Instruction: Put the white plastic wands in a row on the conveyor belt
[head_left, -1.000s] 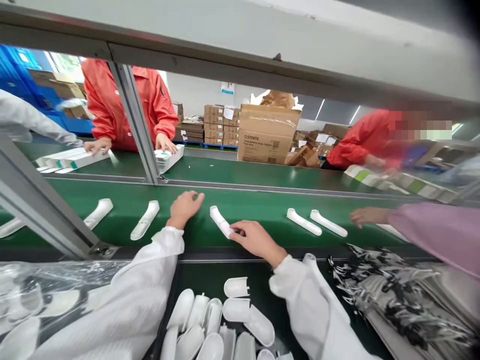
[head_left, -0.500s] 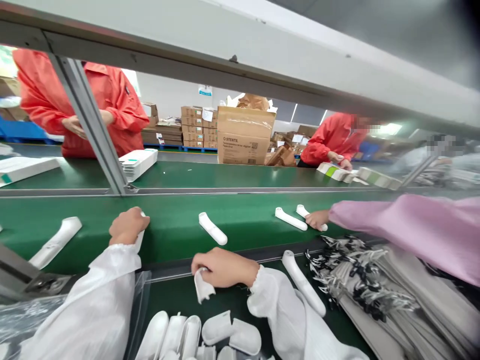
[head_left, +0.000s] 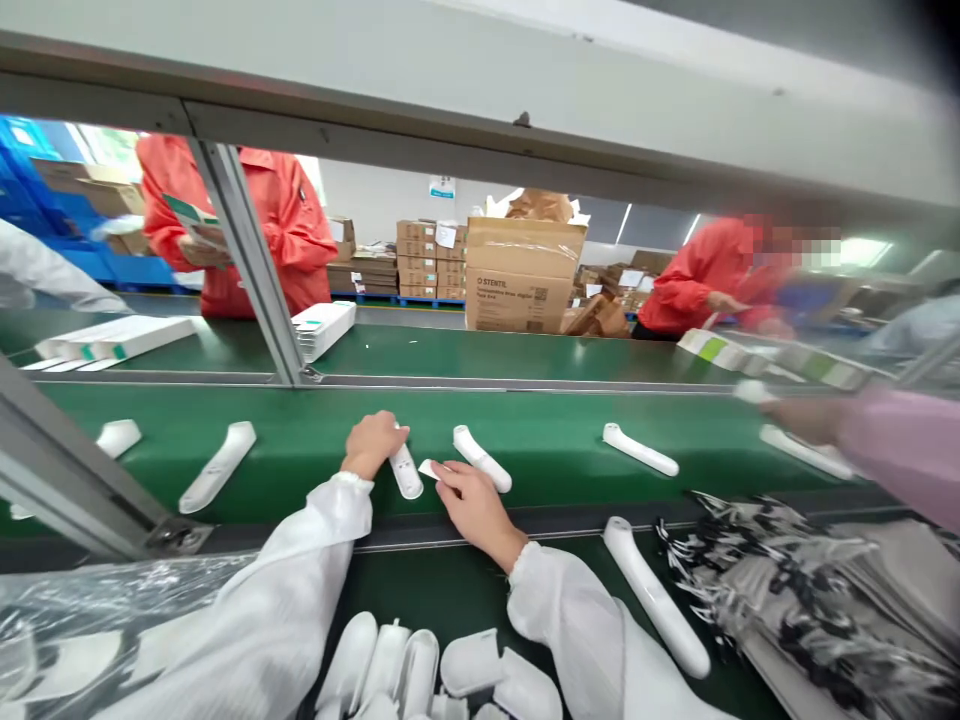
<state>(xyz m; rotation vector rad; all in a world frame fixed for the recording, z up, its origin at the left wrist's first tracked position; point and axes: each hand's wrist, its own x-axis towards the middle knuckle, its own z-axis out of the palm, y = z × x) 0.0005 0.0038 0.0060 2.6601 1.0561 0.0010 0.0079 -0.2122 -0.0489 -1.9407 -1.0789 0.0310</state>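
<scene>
A white handset lies on the green belt, its long axis running mostly near-to-far and slanting slightly: the rounded end points toward the wearer and a little right, the other end up under the left hand. Its marked face is upward. The rounded end sits near the belt's near edge, a dark border with a metal strip; the far metal rail is well apart. Green belt stretches leftward to a slanted handset; on the right, a second handset leaves a narrower gap, which the right hand partly fills. Past that, belt runs on to a third handset.

The left hand's fingers curl over the upper end, grasping it. The right thumb and fingers pinch a small white cover, its tip just beside the handset; whether they touch, I cannot tell. Nearer the wearer lie loose white covers.
</scene>
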